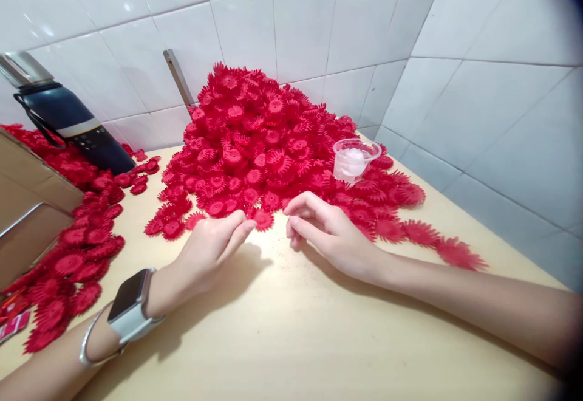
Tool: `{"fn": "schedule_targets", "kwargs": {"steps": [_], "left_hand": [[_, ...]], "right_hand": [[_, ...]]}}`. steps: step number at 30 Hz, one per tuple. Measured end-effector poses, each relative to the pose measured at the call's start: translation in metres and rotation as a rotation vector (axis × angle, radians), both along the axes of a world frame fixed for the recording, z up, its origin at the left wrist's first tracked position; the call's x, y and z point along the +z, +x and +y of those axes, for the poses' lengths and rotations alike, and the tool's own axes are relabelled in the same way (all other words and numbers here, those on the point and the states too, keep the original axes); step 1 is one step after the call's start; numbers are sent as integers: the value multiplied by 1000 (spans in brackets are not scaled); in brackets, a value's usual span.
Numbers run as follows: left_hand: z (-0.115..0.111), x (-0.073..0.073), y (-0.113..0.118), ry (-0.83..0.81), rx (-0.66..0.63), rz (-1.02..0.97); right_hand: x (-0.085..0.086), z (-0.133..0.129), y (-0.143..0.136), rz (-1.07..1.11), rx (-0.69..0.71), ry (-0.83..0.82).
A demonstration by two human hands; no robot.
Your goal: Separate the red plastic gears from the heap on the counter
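And here we are at the counter [282, 334], with both hands in play over the pale top, just in front of a great heap of red flowers [255, 140]. The left hand [216, 237] comes in with its fingers curled under and its thumb close alongside the bent forefinger; whether anything is pinched there, I cannot tell. Across a small gap, the right hand [325, 228] arches in, fingers bent and their tips gathered near the thumb, right by the front edge of the heap. Is it gripping something? Cannot tell from this angle.

The heap rises to a peak near the tiled wall [300, 24], and its right side trails off in a line of flowers behind the right forearm. A clear cup [346, 167] sits among them on that side, something whitish inside. Behind the heap's left side, a metal strip [178, 79] leans on the tiles.

Over to the left, more flowers [91, 237] spill beside a cardboard box [31, 188], and a dark blue bottle [82, 121] stands among them, appearing tilted (quite the lean on it). On the left wrist, a watch [130, 294], with a silvery bangle [85, 346] farther up the arm.
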State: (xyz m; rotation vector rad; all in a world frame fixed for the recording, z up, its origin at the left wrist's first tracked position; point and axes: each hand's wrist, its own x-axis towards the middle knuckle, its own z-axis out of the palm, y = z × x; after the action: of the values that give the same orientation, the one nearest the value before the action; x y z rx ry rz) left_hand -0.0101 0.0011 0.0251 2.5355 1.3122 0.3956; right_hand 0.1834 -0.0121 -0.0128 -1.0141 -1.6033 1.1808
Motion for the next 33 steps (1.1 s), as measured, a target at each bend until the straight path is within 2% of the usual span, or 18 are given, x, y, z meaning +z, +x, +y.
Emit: {"fn": "schedule_targets", "kwargs": {"steps": [8,15,24,28,33], "left_hand": [[-1,0,4,-170,11,-142],[4,3,2,-52,-103,-183],[-1,3,5,-183,72,-102],[0,3,5,-220,59,-57],[1,-1,0,-170,42,-95]], "right_hand": [[0,1,0,-4,7,1],[2,-1,1,-26,-1,-5],[-1,1,0,-12,7,6],[-1,0,0,-19,16,12],[0,-1,-1,-19,14,3]]}}
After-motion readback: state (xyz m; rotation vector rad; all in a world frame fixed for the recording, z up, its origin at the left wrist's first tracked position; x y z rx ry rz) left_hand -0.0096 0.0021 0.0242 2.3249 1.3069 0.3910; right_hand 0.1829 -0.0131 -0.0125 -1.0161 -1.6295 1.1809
